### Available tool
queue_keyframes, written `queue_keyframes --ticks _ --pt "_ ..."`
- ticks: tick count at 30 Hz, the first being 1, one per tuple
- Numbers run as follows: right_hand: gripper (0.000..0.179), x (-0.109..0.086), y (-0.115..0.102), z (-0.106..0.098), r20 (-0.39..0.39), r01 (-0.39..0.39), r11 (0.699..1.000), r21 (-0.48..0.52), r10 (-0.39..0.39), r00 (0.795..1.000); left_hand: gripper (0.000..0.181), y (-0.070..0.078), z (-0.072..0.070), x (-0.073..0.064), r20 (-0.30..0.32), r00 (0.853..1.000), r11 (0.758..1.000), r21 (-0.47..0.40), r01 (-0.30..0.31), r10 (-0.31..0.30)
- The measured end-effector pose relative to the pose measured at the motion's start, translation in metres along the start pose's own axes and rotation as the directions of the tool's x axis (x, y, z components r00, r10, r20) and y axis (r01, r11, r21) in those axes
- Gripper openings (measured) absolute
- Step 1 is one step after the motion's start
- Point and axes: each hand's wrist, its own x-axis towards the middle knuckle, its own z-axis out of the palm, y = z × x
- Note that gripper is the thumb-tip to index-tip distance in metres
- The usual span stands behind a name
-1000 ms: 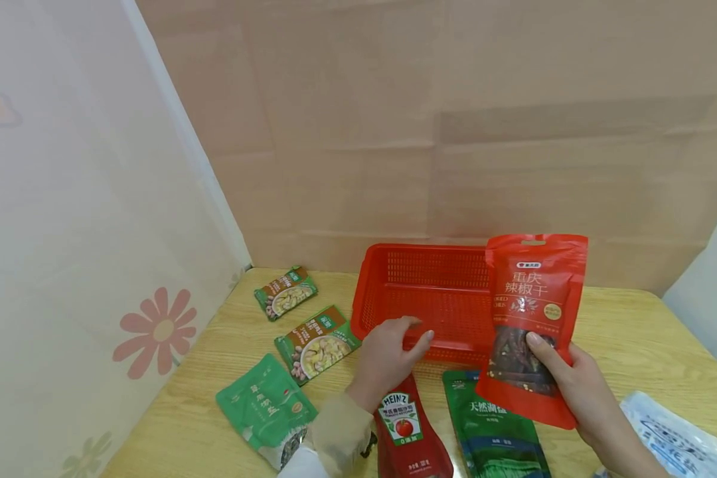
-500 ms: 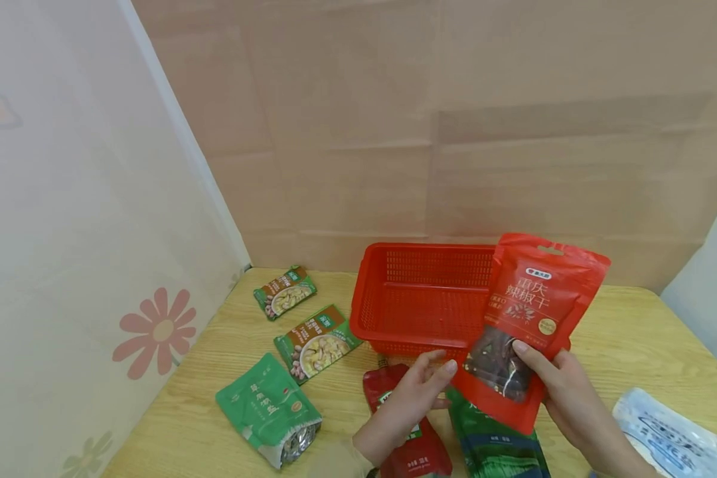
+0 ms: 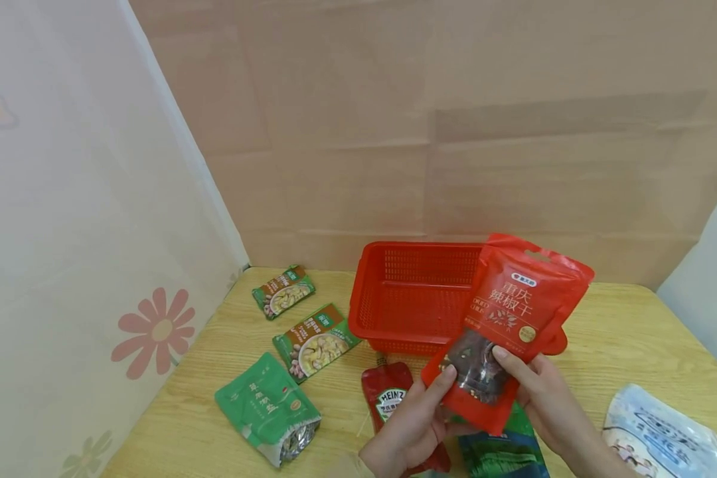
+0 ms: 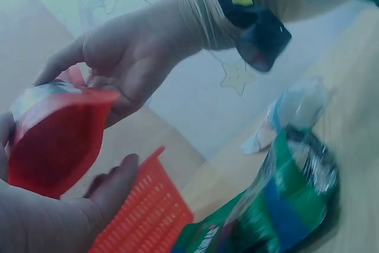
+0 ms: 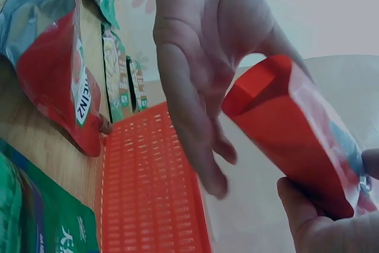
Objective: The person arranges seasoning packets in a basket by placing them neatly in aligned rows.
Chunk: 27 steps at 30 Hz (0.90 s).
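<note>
A red pouch of dried chilies, with a clear window low on its front, leans to the right above the front of the red basket. My right hand grips its lower right side, thumb on the window. At the lower left corner is my left hand, its thumb over the front. In the right wrist view the left hand's fingers are straight and stand apart from the pouch's folded base. Beneath the hands lie a Heinz ketchup pouch and a green pouch, both partly hidden.
Two brown-and-green sachets lie left of the basket. Nearer is a green pouch with a silvery end. A white-and-blue bag lies at the right front. A brown-papered wall rises behind the table.
My left hand has come down and right from the basket's front to the chili pouch's lower corner. The right hand has tilted the pouch clockwise and brought it slightly left.
</note>
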Motion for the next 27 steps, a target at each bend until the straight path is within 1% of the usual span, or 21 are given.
queue_keyframes --ticks 1,3,7,9,12,15,20,23,27 --pt "0.022 0.000 0.000 0.001 0.000 -0.001 1.000 0.002 0.001 1.000 0.054 0.000 0.000 0.000 -0.005 1.000 1.000 -0.016 0.000 0.000" --pt "0.024 0.000 0.001 0.001 0.007 -0.009 1.000 -0.010 0.009 1.000 0.054 -0.001 0.000 0.000 -0.037 0.999 0.999 -0.042 -0.003 0.001" --pt "0.028 0.002 0.000 -0.005 0.026 -0.038 0.999 -0.019 0.038 0.999 0.054 0.000 -0.003 0.001 -0.123 0.992 0.998 -0.062 -0.013 0.005" --pt "0.029 0.002 0.000 -0.011 0.034 -0.024 1.000 -0.003 0.024 0.999 0.055 0.002 -0.005 0.001 -0.154 0.988 0.998 -0.056 -0.019 0.010" --pt "0.025 0.003 0.000 -0.019 0.027 0.015 0.998 0.054 -0.017 1.000 0.054 0.005 -0.008 0.003 -0.181 0.983 0.999 -0.035 -0.029 0.022" --pt "0.025 0.003 0.000 -0.026 0.017 0.051 0.995 0.090 -0.052 0.998 0.054 0.007 -0.011 0.005 -0.196 0.980 0.999 0.001 -0.035 0.034" --pt "0.025 0.001 -0.002 -0.034 0.006 0.060 0.994 0.091 -0.060 0.998 0.055 0.012 -0.014 0.007 -0.196 0.979 0.995 0.092 -0.042 0.059" --pt "0.025 -0.001 -0.003 -0.036 -0.003 0.060 0.994 0.096 -0.060 0.998 0.056 0.017 -0.017 0.007 -0.183 0.980 0.988 0.148 -0.050 0.077" --pt "0.025 -0.004 -0.005 -0.037 -0.022 0.045 0.991 0.127 -0.043 0.999 0.056 0.026 -0.020 0.007 -0.164 0.982 0.979 0.196 -0.058 0.091"
